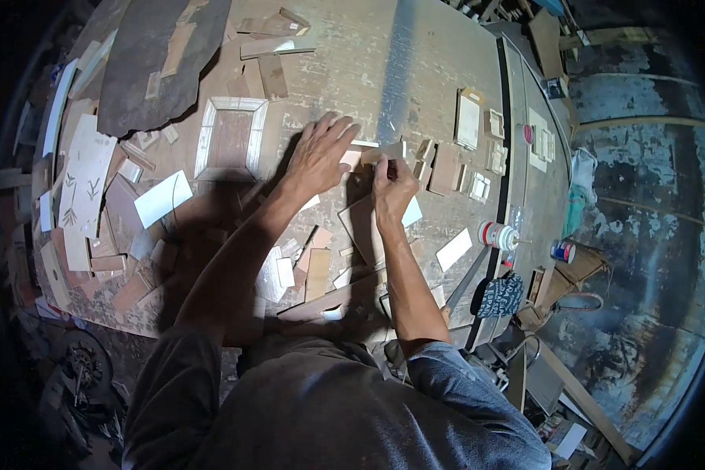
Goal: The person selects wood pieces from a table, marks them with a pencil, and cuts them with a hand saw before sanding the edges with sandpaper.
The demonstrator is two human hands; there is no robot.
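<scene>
My left hand lies on the worktable with its fingers stretched out. By its thumb is a small pale piece of wood, partly covered by the hand. My right hand is closed in a pinch on a small thin tan piece, whose material I cannot make out. A narrow white strip lies just beyond the two hands. Several small wood blocks sit to the right of my right hand. Left of my left hand is a white-edged rectangular frame around a brown panel.
Wood offcuts are scattered along the near edge and left side. A dark ragged sheet covers the far left. At right are small framed pieces, a white bottle with a red band, a patterned cap and a small can.
</scene>
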